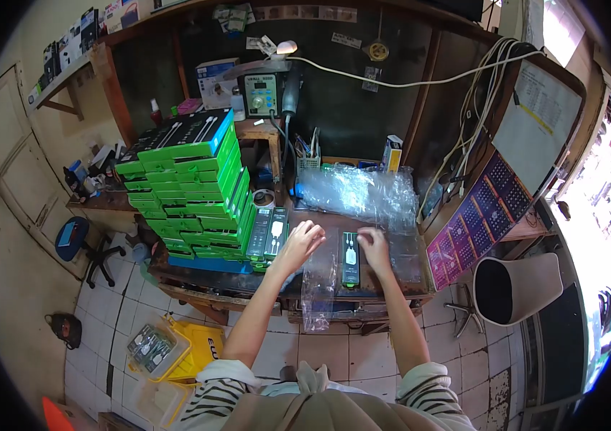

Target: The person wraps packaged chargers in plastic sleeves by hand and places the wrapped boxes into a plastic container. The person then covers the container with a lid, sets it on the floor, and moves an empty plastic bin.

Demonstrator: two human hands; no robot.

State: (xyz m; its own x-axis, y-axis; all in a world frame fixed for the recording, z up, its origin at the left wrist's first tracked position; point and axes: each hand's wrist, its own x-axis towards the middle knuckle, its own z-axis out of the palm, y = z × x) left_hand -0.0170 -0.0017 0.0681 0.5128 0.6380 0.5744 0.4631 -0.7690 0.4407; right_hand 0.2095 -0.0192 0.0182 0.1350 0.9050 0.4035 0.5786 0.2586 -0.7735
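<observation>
A slim black-and-green box (351,260) lies on the workbench in front of me, printed with a white cable picture. My right hand (374,249) is just to its upper right, fingers curled downward and slightly blurred; whether they grip anything does not show. To the left of the box, a clear plastic sleeve (319,287) hangs over the bench's front edge. Above its upper left end is my left hand (305,243), its fingers closed in a pinch; what they hold, if anything, cannot be made out. Similar boxes (268,231) stand left of that hand.
A tall stack of green boxes (190,190) fills the bench's left side. Behind my hands lies a pile of clear plastic bags (363,192). A soldering station (261,95) sits at the back. A yellow bin (198,350) is on the floor, and a white chair (517,289) at right.
</observation>
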